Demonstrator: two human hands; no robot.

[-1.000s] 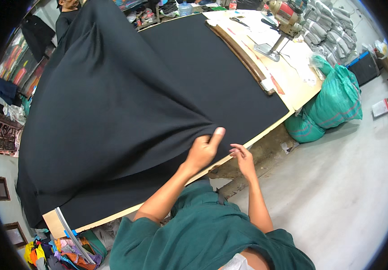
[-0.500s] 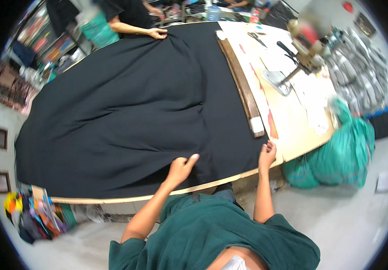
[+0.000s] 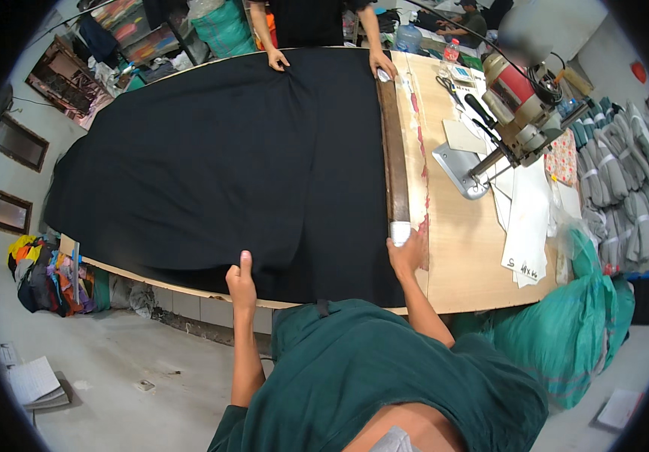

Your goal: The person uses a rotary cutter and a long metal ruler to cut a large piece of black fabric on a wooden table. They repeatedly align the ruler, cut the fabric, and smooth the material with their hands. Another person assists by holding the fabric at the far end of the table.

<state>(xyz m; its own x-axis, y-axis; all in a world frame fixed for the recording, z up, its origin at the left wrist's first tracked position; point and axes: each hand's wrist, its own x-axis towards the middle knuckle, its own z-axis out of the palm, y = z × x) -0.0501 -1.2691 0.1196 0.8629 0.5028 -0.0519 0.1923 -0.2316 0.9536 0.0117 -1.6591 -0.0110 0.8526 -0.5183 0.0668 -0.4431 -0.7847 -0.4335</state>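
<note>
A wide sheet of black fabric (image 3: pixel 189 166) covers most of the table, with a folded-over edge running lengthwise across it. Near the front edge, my left hand (image 3: pixel 242 285) is closed on the fabric, thumb pointing up. My right hand (image 3: pixel 406 252) grips the near end of a long brown wooden bar (image 3: pixel 395 158), which lies along the fabric's right edge and has white wrapping at its ends. Across the table, a co-worker's one hand (image 3: pixel 277 60) pinches the fabric, and the other hand (image 3: pixel 382 63) is at the bar's far end.
A cutting machine with a red motor (image 3: pixel 507 79) stands on a metal base at the right. Scissors (image 3: pixel 449 89) and white paper patterns (image 3: pixel 524 226) lie around it. Green sacks (image 3: pixel 550 339) rest beside the table's right end; grey bundles (image 3: pixel 618 173) are stacked behind.
My right hand has moved onto the bar's near end, and my left hand has shifted left. The bar now lies straighter, the fabric is smoother, and the co-worker's second hand has reached the bar.
</note>
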